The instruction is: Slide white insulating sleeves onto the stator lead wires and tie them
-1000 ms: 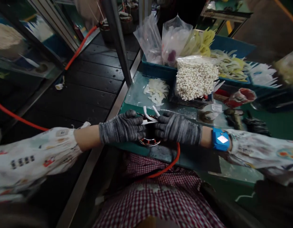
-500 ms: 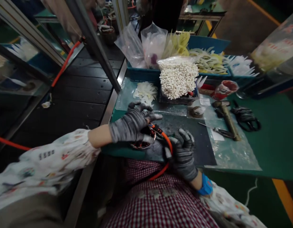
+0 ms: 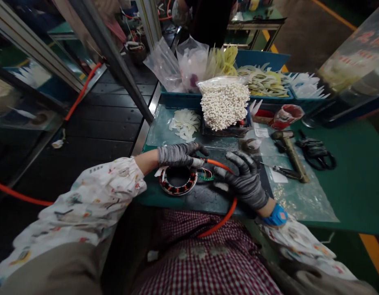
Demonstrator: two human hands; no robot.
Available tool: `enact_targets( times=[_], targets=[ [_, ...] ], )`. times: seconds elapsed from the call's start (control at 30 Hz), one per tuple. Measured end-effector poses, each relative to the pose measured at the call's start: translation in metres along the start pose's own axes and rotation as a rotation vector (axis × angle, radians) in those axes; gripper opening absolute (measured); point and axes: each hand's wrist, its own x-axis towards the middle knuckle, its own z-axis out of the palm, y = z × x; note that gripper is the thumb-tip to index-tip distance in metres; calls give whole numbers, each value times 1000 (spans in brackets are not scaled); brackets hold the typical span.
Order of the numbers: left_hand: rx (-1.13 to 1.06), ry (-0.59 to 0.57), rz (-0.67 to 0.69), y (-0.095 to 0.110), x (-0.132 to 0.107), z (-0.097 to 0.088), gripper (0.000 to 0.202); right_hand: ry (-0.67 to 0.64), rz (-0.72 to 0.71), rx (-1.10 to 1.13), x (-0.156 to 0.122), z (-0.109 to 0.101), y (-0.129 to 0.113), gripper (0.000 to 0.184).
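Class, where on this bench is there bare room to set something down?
Free: green tabletop right of the black bundle; plastic sheet between hammer and near edge. Crowded: around the ring, wires and hose near left hand and right hand; along the bins.

Knitted gloves in streaked grey and black yarn (image 3: 172,155) cover the left hand (image 3: 181,155) and right hand (image 3: 246,179); several fingertips look paler, nearly white. A bright blue wristband (image 3: 277,216) with a small pale pinkish mark circles the right wrist. The loose white fabric sleeves (image 3: 100,184), gathered at the cuff, carry scattered small multicoloured prints. The dark-red-and-white checked cloth garment (image 3: 204,270) over the front has pale greyish smudges.
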Motion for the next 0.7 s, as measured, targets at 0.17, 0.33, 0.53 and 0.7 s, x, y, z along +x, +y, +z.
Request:
enact_targets(
  times=[0.17,0.33,0.53,0.7],
  targets=[
    [297,116,62,4,-5,2,68,-11,99,-16,1,-3,-17,16],
    [910,431,398,3,-35,46,86,-114,212,381,7,-20,-29,18],
    [864,436,399,-6,-41,77,34,-83,347,554,16,-46,-44,30],
    [614,350,429,-2,-24,53,30,-145,301,689,22,-64,-58,52]
  ],
)
